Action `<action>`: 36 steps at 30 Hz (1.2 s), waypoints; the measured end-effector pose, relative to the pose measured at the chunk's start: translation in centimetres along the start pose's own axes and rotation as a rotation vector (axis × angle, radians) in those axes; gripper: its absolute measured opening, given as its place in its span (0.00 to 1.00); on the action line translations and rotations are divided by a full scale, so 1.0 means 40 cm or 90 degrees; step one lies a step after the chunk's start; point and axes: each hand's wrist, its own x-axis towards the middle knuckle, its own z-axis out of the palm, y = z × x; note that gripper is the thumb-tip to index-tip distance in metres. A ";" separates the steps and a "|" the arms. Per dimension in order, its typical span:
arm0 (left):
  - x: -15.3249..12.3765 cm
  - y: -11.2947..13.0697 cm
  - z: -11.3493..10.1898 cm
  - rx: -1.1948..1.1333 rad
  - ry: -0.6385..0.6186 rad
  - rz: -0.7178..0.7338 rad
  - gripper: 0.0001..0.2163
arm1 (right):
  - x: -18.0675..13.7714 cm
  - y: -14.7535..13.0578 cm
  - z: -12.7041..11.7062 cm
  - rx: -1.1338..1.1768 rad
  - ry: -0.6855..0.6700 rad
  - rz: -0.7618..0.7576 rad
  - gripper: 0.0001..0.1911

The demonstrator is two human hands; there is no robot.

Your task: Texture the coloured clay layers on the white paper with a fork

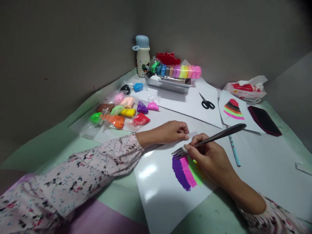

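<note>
My right hand [211, 159] is closed round a metal fork [219, 134], its handle pointing up to the right. The fork's tines are at the upper end of a purple clay band [180, 174] on a glossy white sheet [156, 195]. Beside the purple lie a pink band [188, 172] and a green band [198, 177], with a bit of yellow partly hidden under my right hand. My left hand [174, 131] rests at the sheet's top edge, its fingers curled in a loose fist with nothing visible in them.
Bagged coloured clay [128, 112] lies at the left. Behind are a bottle [143, 58] and a metal tray [168, 85] with a wrapped clay pack [180, 71]. Scissors [207, 103], a striped clay picture [233, 109], a pencil [234, 151], a phone [264, 120] and tissues [246, 89] sit right.
</note>
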 end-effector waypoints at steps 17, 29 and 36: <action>-0.001 0.003 0.000 0.012 -0.001 -0.016 0.06 | 0.002 -0.003 -0.005 0.003 0.020 -0.008 0.09; -0.001 0.002 0.001 0.008 0.000 -0.013 0.06 | 0.002 0.000 -0.009 0.004 -0.007 -0.004 0.09; -0.002 0.004 0.000 0.023 -0.001 -0.013 0.06 | 0.013 0.010 -0.016 0.054 0.041 -0.005 0.13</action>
